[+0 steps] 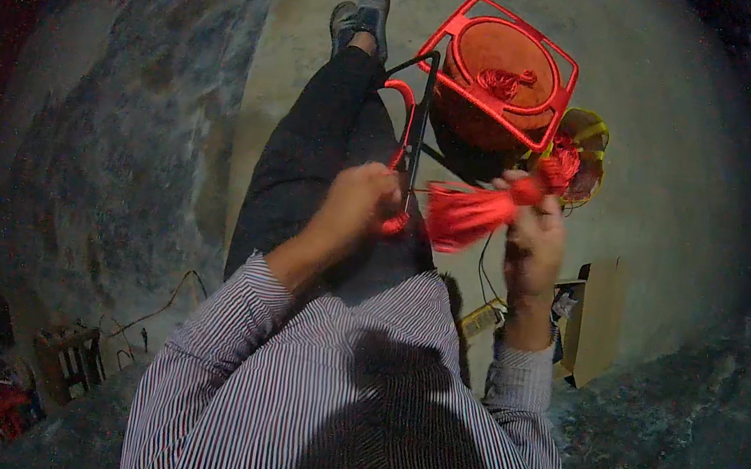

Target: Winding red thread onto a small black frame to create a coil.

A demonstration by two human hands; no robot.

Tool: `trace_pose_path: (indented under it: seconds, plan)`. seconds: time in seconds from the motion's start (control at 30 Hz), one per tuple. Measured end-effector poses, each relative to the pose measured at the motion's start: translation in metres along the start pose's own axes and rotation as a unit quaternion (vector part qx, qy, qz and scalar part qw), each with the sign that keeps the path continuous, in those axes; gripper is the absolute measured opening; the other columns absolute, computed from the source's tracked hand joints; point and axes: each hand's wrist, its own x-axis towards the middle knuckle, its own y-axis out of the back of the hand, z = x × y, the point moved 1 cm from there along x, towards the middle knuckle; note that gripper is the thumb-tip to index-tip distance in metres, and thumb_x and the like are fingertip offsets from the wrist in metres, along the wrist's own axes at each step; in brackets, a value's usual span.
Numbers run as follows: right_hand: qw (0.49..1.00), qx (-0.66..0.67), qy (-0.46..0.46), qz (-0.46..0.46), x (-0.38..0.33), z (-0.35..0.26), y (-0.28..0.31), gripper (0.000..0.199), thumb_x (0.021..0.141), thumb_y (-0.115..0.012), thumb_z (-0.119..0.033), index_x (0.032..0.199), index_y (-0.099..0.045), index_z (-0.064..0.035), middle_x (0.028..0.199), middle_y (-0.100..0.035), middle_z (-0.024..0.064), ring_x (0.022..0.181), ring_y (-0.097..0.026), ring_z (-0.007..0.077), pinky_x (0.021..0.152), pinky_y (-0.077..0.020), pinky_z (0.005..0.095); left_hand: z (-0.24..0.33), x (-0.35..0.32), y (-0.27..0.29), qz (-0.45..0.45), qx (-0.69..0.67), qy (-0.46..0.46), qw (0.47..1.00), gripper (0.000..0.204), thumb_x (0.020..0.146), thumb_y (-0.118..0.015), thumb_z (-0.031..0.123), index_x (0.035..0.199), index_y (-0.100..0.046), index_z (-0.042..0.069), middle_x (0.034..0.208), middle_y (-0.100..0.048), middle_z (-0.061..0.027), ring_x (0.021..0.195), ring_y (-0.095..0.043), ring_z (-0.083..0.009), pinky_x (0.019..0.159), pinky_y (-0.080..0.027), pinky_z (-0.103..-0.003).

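My left hand (363,200) is closed at the side of a black rod frame (426,111) lying over my lap. Part of this frame is wrapped in red cord (404,98), and more red shows just under the fingers. To the right, my right hand (538,235) grips a thick bundle of red cord (485,214), slightly smeared by motion. Its loose strands fan out to the left toward the frame. A thin strand seems to run from the bundle to the frame beside my left hand. The fingertips of my left hand are partly hidden.
A finished-looking red frame (565,59) rests on a round brown drum-like seat (501,45), with a small red cord coil (505,82) on it. Right of it stands a yellow-rimmed basket (596,136) holding red cord. A cardboard box (597,321) and a yellow object (482,318) lie nearer.
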Motion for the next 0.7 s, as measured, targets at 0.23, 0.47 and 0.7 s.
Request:
trace_pose_path:
  seconds: [0.23, 0.47, 0.7]
  plan:
    - [0.905, 0.373, 0.035, -0.203, -0.028, -0.046, 0.091, 0.043, 0.091, -0.05, -0.03, 0.121, -0.044, -0.0004, 0.079, -0.051, 0.0037, 0.065, -0.05, 0.0147, 0.069, -0.0463, 0.0296, -0.02, 0.028, 0.005, -0.016, 0.213, -0.077, 0.974, 0.016, 0.085, -0.051, 0.018, 0.077, -0.052, 0.005, 0.071, -0.053, -0.0014, 0.062, -0.049, -0.0111, 0.06, -0.041, -0.025]
    - [0.982, -0.083, -0.148, 0.083, -0.093, -0.047, 0.078, 0.033, 0.088, -0.057, -0.03, 0.107, -0.05, -0.004, 0.086, -0.056, 0.0039, 0.069, -0.055, 0.0113, 0.063, -0.0467, 0.0257, -0.038, 0.036, 0.011, -0.054, -0.04, 0.034, 0.997, 0.01, 0.081, -0.051, 0.016, 0.08, -0.052, 0.006, 0.071, -0.05, -0.0012, 0.061, -0.048, -0.0125, 0.059, -0.043, -0.026]
    - [0.958, 0.173, -0.146, 0.178, -0.093, 0.057, 0.097, 0.036, 0.089, -0.057, -0.028, 0.113, -0.05, -0.0007, 0.093, -0.06, 0.0077, 0.077, -0.062, 0.0195, 0.07, -0.053, 0.0331, -0.01, -0.005, 0.002, 0.008, 0.156, -0.123, 0.98, 0.026, 0.075, -0.063, 0.017, 0.093, -0.054, 0.002, 0.082, -0.054, -0.0084, 0.07, -0.053, -0.0216, 0.066, -0.045, -0.03]
